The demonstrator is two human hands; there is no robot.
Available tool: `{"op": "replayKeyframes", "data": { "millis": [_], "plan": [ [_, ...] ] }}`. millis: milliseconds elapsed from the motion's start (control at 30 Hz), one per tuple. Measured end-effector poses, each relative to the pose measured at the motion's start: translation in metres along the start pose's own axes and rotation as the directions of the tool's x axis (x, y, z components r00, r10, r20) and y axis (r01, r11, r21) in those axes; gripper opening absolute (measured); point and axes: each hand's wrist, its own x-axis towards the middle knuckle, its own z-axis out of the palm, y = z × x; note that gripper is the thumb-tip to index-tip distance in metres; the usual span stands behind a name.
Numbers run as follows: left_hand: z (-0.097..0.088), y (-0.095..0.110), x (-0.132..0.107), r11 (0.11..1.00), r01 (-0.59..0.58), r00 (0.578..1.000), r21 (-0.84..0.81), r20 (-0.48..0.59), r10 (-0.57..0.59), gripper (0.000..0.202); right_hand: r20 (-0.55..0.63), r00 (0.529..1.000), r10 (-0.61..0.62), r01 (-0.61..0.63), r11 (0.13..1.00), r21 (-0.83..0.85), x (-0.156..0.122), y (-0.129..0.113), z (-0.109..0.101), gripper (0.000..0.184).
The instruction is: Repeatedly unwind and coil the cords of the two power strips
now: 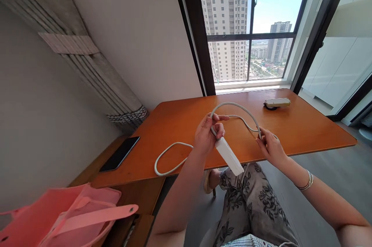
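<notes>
My left hand is closed around a white cord close to where it enters a long white block that looks like a power strip. The strip hangs tilted down past the table's front edge, and no sockets show on the side facing me. To the right, my right hand pinches the same cord, which arches up between both hands. More cord lies on the tabletop behind the hands, and a loop of it rests left of my left forearm.
The orange-brown wooden table runs to the window. A pale bar-shaped object with a black part lies at its back right. At the left are a dark tablet or phone and a pink bag. My legs are below the front edge.
</notes>
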Motion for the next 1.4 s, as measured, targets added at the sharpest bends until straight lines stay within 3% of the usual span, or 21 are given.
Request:
{"op": "replayKeyframes", "data": {
  "millis": [167, 267, 400, 500, 667, 833, 967, 1067, 1167, 1267, 1400],
  "plan": [
    [0.007, -0.01, -0.011, 0.989, 0.02, 0.977, 0.146, 0.205, -0.05, 0.037, 0.249, 0.968, -0.004, 0.077, 0.955, -0.287, 0.005, -0.013, -0.013, 0.052],
    [0.016, -0.017, -0.016, 0.965, -0.056, 0.947, 0.258, 0.319, -0.031, 0.028, 0.28, 0.96, -0.032, 0.13, 0.931, -0.34, 0.004, -0.031, -0.022, 0.05],
    [0.027, -0.02, -0.019, 0.915, -0.168, 0.904, 0.368, 0.427, -0.006, 0.02, 0.171, 0.962, -0.212, 0.259, 0.908, -0.33, 0.002, -0.051, -0.032, 0.04],
    [0.032, -0.019, -0.022, 0.874, -0.171, 0.893, 0.455, 0.446, -0.057, 0.017, 0.048, 0.943, -0.33, 0.331, 0.908, -0.258, 0.002, -0.064, -0.04, 0.028],
    [0.038, -0.017, -0.029, 0.726, -0.212, 0.901, 0.654, 0.419, -0.115, 0.008, -0.093, 0.909, -0.407, 0.398, 0.912, -0.103, 0.004, -0.078, -0.051, 0.012],
    [0.044, -0.012, -0.035, 0.676, -0.231, 0.897, 0.7, 0.422, -0.129, 0.008, -0.204, 0.879, -0.432, 0.392, 0.896, -0.209, 0.007, -0.073, -0.065, 0.014],
    [0.048, -0.001, -0.038, 0.707, -0.162, 0.853, 0.689, 0.458, -0.25, 0.022, -0.235, 0.859, -0.454, 0.398, 0.882, -0.251, 0.021, -0.066, -0.077, 0.031],
    [0.049, 0.006, -0.037, 0.755, -0.135, 0.771, 0.642, 0.547, -0.326, 0.032, -0.185, 0.841, -0.508, 0.494, 0.861, -0.122, 0.035, -0.065, -0.084, 0.044],
    [0.047, 0.008, -0.037, 0.805, -0.088, 0.745, 0.587, 0.576, -0.338, 0.045, -0.109, 0.861, -0.497, 0.506, 0.86, 0.071, 0.045, -0.062, -0.087, 0.05],
    [0.042, 0.006, -0.039, 0.849, 0.121, 0.724, 0.514, 0.54, -0.43, 0.052, -0.021, 0.895, -0.446, 0.434, 0.858, 0.273, 0.048, -0.057, -0.086, 0.049],
    [0.037, -0.004, -0.043, 0.857, 0.392, 0.661, 0.335, 0.545, -0.516, 0.05, 0.009, 0.938, -0.347, 0.299, 0.821, 0.486, 0.047, -0.057, -0.079, 0.039]
  ]
}}
